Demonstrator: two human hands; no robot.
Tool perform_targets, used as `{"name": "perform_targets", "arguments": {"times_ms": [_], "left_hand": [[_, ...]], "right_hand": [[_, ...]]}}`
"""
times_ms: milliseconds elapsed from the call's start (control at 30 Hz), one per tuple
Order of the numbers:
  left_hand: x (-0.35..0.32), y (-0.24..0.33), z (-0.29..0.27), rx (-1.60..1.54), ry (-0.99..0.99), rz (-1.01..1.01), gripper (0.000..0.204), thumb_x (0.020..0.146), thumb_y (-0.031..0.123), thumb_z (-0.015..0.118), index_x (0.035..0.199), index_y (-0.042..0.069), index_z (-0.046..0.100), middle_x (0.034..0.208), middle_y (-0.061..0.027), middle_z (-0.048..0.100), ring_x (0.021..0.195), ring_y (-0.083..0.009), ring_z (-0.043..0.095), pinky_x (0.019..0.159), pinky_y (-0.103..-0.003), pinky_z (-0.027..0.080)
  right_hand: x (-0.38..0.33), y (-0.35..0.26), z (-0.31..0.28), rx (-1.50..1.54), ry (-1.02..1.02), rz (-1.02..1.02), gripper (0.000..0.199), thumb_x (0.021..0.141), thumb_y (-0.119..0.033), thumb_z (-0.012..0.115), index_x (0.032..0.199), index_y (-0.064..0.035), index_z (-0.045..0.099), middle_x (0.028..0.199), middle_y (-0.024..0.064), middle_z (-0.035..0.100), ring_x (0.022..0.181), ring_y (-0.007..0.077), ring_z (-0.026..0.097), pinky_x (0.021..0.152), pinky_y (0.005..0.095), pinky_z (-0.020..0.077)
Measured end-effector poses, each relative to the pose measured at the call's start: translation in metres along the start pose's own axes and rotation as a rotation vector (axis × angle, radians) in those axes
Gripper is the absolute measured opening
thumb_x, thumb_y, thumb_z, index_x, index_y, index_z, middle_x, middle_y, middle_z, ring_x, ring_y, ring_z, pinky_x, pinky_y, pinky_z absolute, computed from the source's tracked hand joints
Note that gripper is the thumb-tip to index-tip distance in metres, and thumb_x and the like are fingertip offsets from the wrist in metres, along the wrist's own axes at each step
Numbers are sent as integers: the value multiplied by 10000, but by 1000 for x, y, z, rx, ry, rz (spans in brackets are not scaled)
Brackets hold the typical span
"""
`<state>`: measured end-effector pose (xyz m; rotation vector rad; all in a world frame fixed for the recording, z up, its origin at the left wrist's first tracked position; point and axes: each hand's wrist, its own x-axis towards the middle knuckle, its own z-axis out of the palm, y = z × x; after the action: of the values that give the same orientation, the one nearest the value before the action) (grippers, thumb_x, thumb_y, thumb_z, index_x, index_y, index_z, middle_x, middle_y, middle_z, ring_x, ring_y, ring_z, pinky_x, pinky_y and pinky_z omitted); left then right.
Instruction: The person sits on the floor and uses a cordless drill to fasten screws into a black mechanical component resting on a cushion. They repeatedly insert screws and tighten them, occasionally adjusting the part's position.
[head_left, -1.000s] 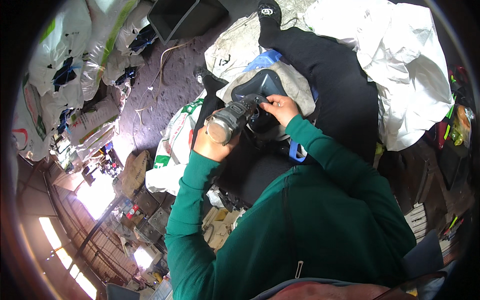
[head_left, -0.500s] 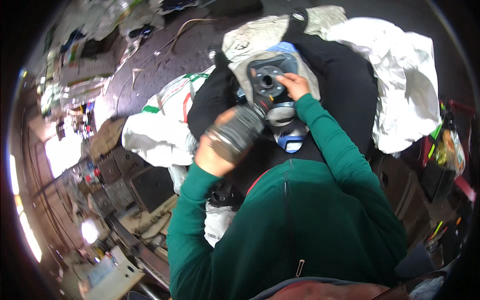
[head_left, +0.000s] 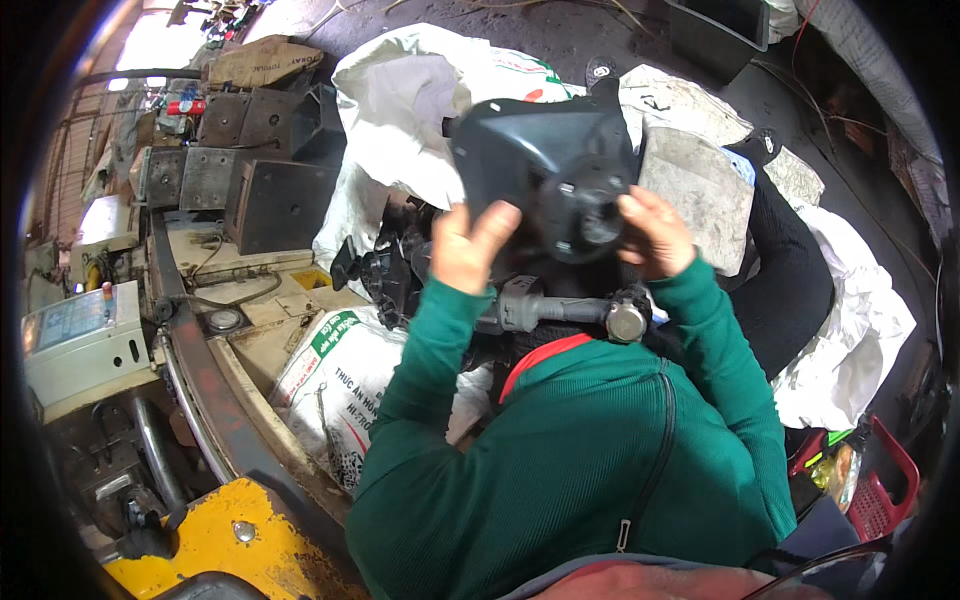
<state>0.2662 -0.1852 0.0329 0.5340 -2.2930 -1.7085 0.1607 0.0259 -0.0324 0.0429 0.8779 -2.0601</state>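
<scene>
Half a second ago both hands were low over my lap on a small black part and a grey cylinder; now they are raised, and between them is a much larger black plastic housing (head_left: 545, 165) held up in front of me. The view has swung too: the white sacks that lay to my left then now sit behind the part.

My left hand (head_left: 468, 245) grips the lower left edge of the housing, fingers curled up and closed against it. My right hand (head_left: 652, 232) is closed on the lower right side, fingertips resting on the round hub (head_left: 583, 208) with its bolts. So both hands are shut on the same piece, which sits tilted between them, above my knees.

Just below my wrists a grey metal shaft (head_left: 560, 312) lies crosswise over my lap, ending in a round silver cap at the right. Left of it, a cluster of black mechanical parts (head_left: 385, 270) sits near my left forearm.

Behind the housing lie white woven sacks (head_left: 410, 95), and another printed sack (head_left: 335, 370) lies under my left elbow. A grey stone-like block (head_left: 700, 190) is just beside my right hand. Further left stand dark metal boxes (head_left: 275, 200) and a worn machine with a yellow plate (head_left: 215, 545) at the bottom. A red basket (head_left: 885, 490) sits at the far right.
</scene>
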Motion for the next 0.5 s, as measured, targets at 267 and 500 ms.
{"name": "perform_targets", "arguments": {"times_ms": [267, 500], "left_hand": [[-16, -106, -256, 18, 131, -309, 197, 899, 153, 629, 1013, -1, 675, 936, -47, 682, 785, -105, 616, 731, -243, 489], [-50, -296, -273, -29, 700, -813, 378, 807, 351, 719, 1073, 91, 657, 1004, -76, 648, 958, -244, 570, 814, -453, 449]], "right_hand": [[-18, -44, -101, -275, 374, -358, 390, 926, -289, 557, 1214, -27, 580, 575, -102, 318, 453, 19, 283, 400, 206, 209], [-255, -128, -324, -454, 1472, -856, 378, 930, -249, 561, 1238, -30, 553, 668, -48, 404, 511, 59, 318, 446, 209, 269]]}}
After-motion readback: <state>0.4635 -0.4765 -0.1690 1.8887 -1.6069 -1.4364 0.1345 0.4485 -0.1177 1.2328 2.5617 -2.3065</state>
